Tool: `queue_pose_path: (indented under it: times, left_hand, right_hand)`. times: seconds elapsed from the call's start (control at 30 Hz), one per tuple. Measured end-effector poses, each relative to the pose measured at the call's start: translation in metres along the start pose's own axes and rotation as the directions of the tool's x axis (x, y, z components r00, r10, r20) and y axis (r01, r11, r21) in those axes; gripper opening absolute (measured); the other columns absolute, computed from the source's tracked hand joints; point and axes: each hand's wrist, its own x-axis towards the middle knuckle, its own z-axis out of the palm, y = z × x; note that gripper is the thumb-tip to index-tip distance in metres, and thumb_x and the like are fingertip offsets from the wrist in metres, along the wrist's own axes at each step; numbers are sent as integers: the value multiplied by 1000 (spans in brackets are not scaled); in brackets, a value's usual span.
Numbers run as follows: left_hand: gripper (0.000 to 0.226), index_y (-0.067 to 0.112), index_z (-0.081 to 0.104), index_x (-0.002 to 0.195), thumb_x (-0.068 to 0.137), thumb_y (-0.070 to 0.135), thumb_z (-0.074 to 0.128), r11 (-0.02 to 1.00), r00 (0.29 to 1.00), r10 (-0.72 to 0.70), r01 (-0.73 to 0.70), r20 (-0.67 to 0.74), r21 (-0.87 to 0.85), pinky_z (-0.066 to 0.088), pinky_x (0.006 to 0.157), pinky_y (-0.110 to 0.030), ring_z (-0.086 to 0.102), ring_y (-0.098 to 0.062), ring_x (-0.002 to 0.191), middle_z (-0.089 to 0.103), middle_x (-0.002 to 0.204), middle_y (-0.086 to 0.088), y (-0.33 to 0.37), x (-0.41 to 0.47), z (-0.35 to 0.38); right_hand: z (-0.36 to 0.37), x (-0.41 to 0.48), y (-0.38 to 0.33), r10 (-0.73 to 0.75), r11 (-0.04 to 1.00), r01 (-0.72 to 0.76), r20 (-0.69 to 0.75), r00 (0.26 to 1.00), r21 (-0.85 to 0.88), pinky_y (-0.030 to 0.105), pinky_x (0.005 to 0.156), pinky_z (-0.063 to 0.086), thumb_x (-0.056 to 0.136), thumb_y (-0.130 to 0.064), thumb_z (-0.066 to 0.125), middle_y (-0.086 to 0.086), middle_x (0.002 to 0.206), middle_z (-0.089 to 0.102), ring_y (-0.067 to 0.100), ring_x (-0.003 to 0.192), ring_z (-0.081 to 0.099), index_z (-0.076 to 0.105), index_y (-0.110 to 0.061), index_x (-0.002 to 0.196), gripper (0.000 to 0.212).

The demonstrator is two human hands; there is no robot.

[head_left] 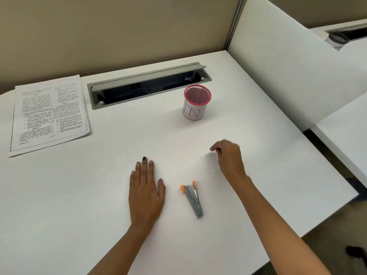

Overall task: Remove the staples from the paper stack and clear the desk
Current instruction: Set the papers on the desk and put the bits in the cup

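Observation:
A stack of printed paper [49, 114] lies flat at the far left of the white desk [99, 195]. A grey stapler with orange tips [193, 197] lies open on the desk between my hands. My left hand [146, 192] rests flat, palm down, to the stapler's left. My right hand [228, 155] hovers low over the desk to the stapler's upper right, fingers curled and pinched together; whether it holds a staple is too small to tell. A few tiny dark specks [211, 171], possibly staples, lie beside it.
A red mesh cup with a paper label reading "IN" [195, 103] stands at mid-right. Behind it an open grey cable tray [147, 84] is sunk into the desk. A white divider panel [288, 66] bounds the right side; the desk edge runs diagonally at right.

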Motion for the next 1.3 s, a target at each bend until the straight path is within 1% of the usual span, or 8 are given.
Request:
queue_pose_path:
  times: [0.23,0.4,0.53,0.87,1.07,1.17,1.23,1.3]
  left_hand:
    - [59,11,30,148,94,33,33,1000,1000,3,-3,-5,0,13,120,-36,18,-21,148,21,160,-5,0,0,-1]
    - [60,11,30,149,94,35,30,1000,1000,3,-3,-2,3,12,121,-36,17,-21,148,21,160,-5,1,-1,-1]
    - [60,11,29,149,94,35,29,1000,1000,1,-1,1,7,12,121,-36,17,-21,148,21,160,-5,1,0,-1]
    - [61,11,28,149,94,36,27,1000,1000,-3,3,8,18,9,121,-34,17,-22,148,20,160,-5,1,0,-2]
    - [61,10,29,149,94,36,27,1000,1000,0,0,6,16,12,120,-36,18,-22,147,21,159,-6,2,0,-2]
    - [60,10,30,149,94,36,27,1000,1000,0,0,3,5,11,121,-35,18,-22,147,21,159,-5,2,0,-2]
    - [60,11,29,149,94,36,27,1000,1000,1,-1,4,10,11,121,-35,18,-22,148,21,159,-5,2,0,-2]
    - [60,11,30,149,94,35,28,1000,1000,1,-1,3,9,11,121,-35,18,-22,148,22,159,-5,2,0,-2]
  right_hand:
    - [6,-75,1,-34,998,42,163,986,-45,29,88,41,84,13,45,10,111,60,24,104,52,65,-4,111,37]
    - [5,-83,3,252,968,-249,-145,957,43,22,84,42,85,11,52,10,102,68,25,96,63,70,-3,103,29]
    - [17,-84,-15,316,948,-316,-159,935,29,21,82,40,83,16,49,12,103,66,26,96,61,70,-1,105,35]
    - [15,-79,-31,242,970,-243,-54,969,-10,18,79,38,67,28,41,5,104,63,20,98,57,68,-6,106,58]
    - [11,-99,-32,-10,983,58,265,964,-172,37,110,33,97,-6,42,11,144,42,27,134,36,46,-6,136,39]
    - [15,-102,-29,44,982,-2,219,975,-189,29,74,57,64,11,76,14,112,61,28,102,61,62,1,112,51]
    - [13,-99,-29,52,938,36,242,969,-344,19,43,48,38,13,84,6,80,64,20,67,63,69,-2,83,50]
    - [5,-93,-32,40,887,85,257,966,-455,19,34,35,27,16,81,3,62,58,16,50,52,61,-9,60,46]
